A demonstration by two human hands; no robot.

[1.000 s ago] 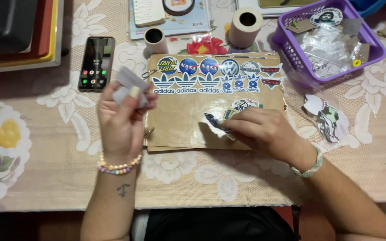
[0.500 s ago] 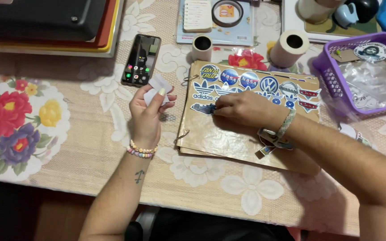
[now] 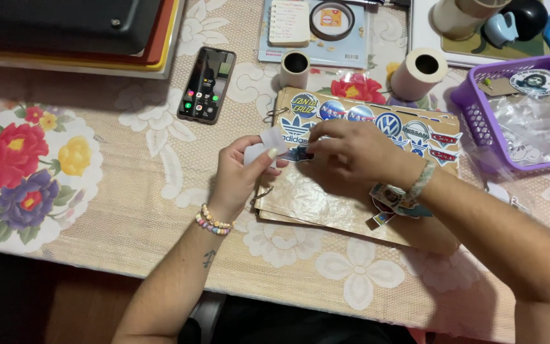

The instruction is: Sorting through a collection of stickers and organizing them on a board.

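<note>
A brown ring-bound book (image 3: pixel 326 204) lies open on the table, its upper part covered with round and shaped stickers (image 3: pixel 386 124). My left hand (image 3: pixel 243 172) pinches a small white piece of backing paper (image 3: pixel 265 143) at the book's left edge. My right hand (image 3: pixel 351 153) rests on the brown page and presses a small dark blue sticker (image 3: pixel 295 154) down with its fingertips, right beside my left thumb. More loose stickers (image 3: pixel 393 200) peek out under my right wrist.
A black phone (image 3: pixel 206 84) lies left of the book. Two paper rolls (image 3: pixel 295 69) (image 3: pixel 418 73) stand behind it. A purple basket (image 3: pixel 479 114) with bags and stickers sits at right. A dark tray stack (image 3: pixel 65 32) fills the back left. A flowered lace cloth (image 3: pixel 27 172) covers the table.
The view has shifted left. My right hand moved from the book's lower part to its left edge, meeting my left hand; the blue sticker now lies under its fingertips.
</note>
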